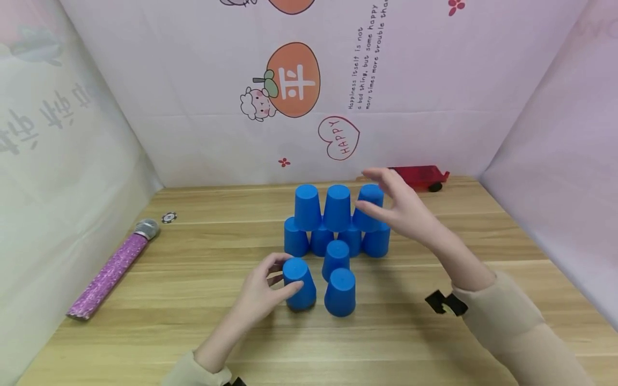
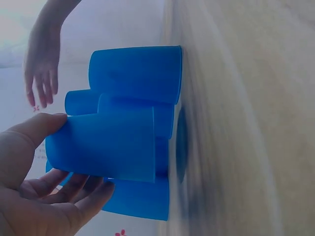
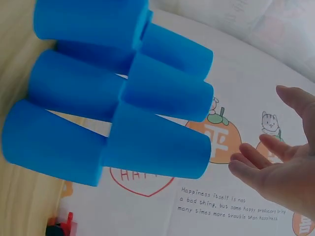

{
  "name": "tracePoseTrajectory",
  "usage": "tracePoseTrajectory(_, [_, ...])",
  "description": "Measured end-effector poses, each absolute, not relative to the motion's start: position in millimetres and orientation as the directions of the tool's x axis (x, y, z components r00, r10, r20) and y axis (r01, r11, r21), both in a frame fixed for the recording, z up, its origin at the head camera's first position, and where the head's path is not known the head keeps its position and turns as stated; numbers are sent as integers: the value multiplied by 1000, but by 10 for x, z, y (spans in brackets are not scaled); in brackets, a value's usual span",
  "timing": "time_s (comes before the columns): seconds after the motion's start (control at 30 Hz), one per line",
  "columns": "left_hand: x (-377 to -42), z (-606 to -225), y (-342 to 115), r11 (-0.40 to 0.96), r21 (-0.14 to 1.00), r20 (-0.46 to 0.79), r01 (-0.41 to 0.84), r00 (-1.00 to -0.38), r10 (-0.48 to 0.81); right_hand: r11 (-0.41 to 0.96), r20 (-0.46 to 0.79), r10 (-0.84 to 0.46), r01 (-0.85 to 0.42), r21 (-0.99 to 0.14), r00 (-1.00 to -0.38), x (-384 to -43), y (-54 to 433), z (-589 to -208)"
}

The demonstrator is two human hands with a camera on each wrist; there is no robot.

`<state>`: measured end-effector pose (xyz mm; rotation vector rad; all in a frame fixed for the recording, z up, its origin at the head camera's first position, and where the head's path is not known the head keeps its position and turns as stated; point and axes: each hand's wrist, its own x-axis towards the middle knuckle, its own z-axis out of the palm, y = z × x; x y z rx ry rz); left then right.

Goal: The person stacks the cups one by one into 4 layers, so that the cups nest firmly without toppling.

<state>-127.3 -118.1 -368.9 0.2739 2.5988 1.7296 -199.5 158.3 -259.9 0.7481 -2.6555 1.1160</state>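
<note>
My left hand (image 1: 263,292) grips an upside-down blue cup (image 2: 106,147), thumb on one side and fingers on the other. To its right, two more upside-down blue cups stand one behind the other, a near cup (image 1: 340,295) and a far cup (image 1: 336,260). Behind them rises a two-level stack: a bottom row of several cups (image 1: 295,238) with three cups (image 1: 337,209) on top. My right hand (image 1: 403,209) is raised beside the rightmost upper cup (image 3: 160,142), thumb and fingers spread apart with nothing between them.
A pink glittery microphone (image 1: 113,273) lies at the left, with a small round chip (image 1: 169,217) beyond it. At the back right sits a red toy cart (image 1: 420,177) with black wheels. White printed cloth (image 1: 217,145) encloses the wooden table (image 1: 217,230) at the back and sides.
</note>
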Motion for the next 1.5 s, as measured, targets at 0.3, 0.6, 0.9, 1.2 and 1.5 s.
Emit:
tracePoseTrajectory(0.3, [-1362, -3494, -1228, 382, 903, 156, 199, -978, 142, 577, 264, -429, -487, -656, -864, -1695, 1745, -2893])
tracePoseTrajectory(0.6, [-1520, -3091, -1265, 398, 868, 235, 296, -952, 197, 512, 168, -501, -447, -733, -849, -1531, 1736, -3274])
tracePoseTrajectory(0.9, [-1764, -2527, -1237, 444, 802, 332, 400, -916, 225, 428, 83, -561, -374, -823, -824, -1452, 1668, -3582])
tracePoseTrajectory(1.2, [-2001, -2266, -1116, 471, 769, 365, 432, -902, 231, 408, 71, -529, -326, -853, -846, -1413, 1498, -3668])
tracePoseTrajectory(1.5, [-2200, -2123, -1029, 474, 772, 355, 423, -906, 231, 381, 43, -514, -273, -883, -857, -1407, 1419, -3745])
